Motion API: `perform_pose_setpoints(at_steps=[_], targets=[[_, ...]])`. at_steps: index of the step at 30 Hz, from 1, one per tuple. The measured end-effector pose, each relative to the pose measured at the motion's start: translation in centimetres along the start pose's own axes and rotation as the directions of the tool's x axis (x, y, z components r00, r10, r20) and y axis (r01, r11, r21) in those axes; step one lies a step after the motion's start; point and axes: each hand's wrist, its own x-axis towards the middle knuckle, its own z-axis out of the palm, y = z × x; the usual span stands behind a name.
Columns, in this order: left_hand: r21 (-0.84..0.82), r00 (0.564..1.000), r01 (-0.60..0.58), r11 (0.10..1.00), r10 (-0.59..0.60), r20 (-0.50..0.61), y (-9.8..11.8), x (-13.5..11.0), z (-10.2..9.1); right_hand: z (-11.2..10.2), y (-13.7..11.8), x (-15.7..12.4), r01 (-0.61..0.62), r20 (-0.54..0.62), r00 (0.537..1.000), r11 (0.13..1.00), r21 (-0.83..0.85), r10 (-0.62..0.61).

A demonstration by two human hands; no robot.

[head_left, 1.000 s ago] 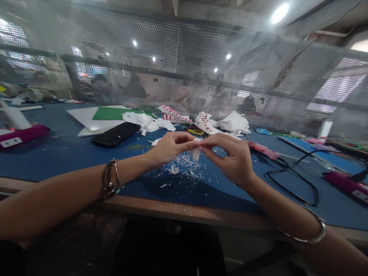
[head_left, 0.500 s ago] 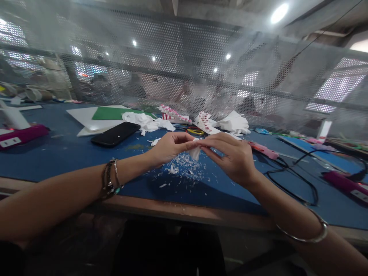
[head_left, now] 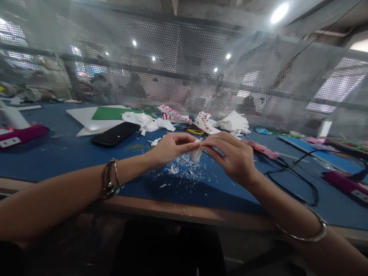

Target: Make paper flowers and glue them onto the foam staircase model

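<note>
Wooden table edge (head_left: 172, 209) nearest, 1x, running under both forearms. Right wrist: silver metal bangle (head_left: 319, 234), 1x. Left wrist: dark beaded bracelet (head_left: 108, 180) plus a thin silver one beside it.

Hands, 2x: left hand (head_left: 169, 149) and right hand (head_left: 237, 158) meet at the fingertips. Thumb and forefinger pinched together on each, both gripping the top of one small white thin piece (head_left: 196, 155). It hangs between them over the blue tabletop (head_left: 66, 157), above a scatter of white shredded scraps (head_left: 188, 168), too many to count.

Purple power strips, 2x: one at left (head_left: 24, 135), one at right (head_left: 346, 186). Pink-and-red handheld tool (head_left: 264, 150), 1x, just beyond the right hand; looped black cable (head_left: 316, 193) near it. Flat black phone (head_left: 115, 134), 1x, left of the scraps.

Further back: yellow-looped handle (head_left: 194, 132), 1x; crumpled white sheets (head_left: 145, 122), overlapping; green flat sheet (head_left: 109, 113), 1x, on white flat sheets (head_left: 82, 117); pink-and-red patterned white strips (head_left: 203, 122), 2x; fanned white stack (head_left: 234, 122), 1x.

Far left: pale cylinder (head_left: 33, 94), on its side. Tub or roll, can't tell; contents unreadable.

Grey perforated screen (head_left: 163, 46) behind everything.
</note>
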Motion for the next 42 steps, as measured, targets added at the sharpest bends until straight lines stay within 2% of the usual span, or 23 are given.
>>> perform_pose_setpoints(at_steps=[5,11,16,24,27,30,33,37,42], targets=[[0.082,0.995,-0.101,0.992,0.101,0.005,-0.1,-0.1,-0.1,0.1,-0.2,0.3,-0.138,-0.014,0.99,0.987,0.082,0.139],[0.173,0.982,-0.19,0.966,0.185,0.043,0.0,-0.5,0.1,0.3,-0.1,0.4,-0.216,-0.033,0.974,0.968,0.128,0.222],[0.301,0.961,-0.277,0.913,0.269,0.068,-0.2,-0.5,-0.1,0.5,0.0,0.3,-0.216,-0.023,0.975,0.968,0.132,0.221],[0.547,0.907,-0.384,0.744,0.416,0.071,0.0,-1.1,0.5,0.6,-0.4,0.3,-0.184,-0.093,0.978,0.981,0.056,0.189],[0.594,0.889,-0.409,0.693,0.448,0.089,0.1,-1.4,0.8,0.7,-0.5,0.3,-0.184,-0.102,0.977,0.982,0.049,0.188],[0.567,0.901,-0.383,0.729,0.43,0.056,0.1,-1.5,1.0,0.7,-0.8,0.3,-0.202,-0.109,0.972,0.977,0.068,0.209],[0.476,0.924,-0.344,0.809,0.381,0.019,-0.1,-1.4,1.2,0.6,-1.0,0.5,-0.24,-0.111,0.961,0.963,0.124,0.254],[0.226,0.948,-0.315,0.922,0.317,0.028,-0.2,-1.3,1.5,0.5,-1.1,0.6,-0.313,-0.073,0.937,0.915,0.255,0.341],[-0.028,0.972,-0.227,0.973,0.228,0.046,-0.3,-1.3,1.8,0.7,-1.2,0.5,-0.412,0.011,0.89,0.793,0.449,0.456]])
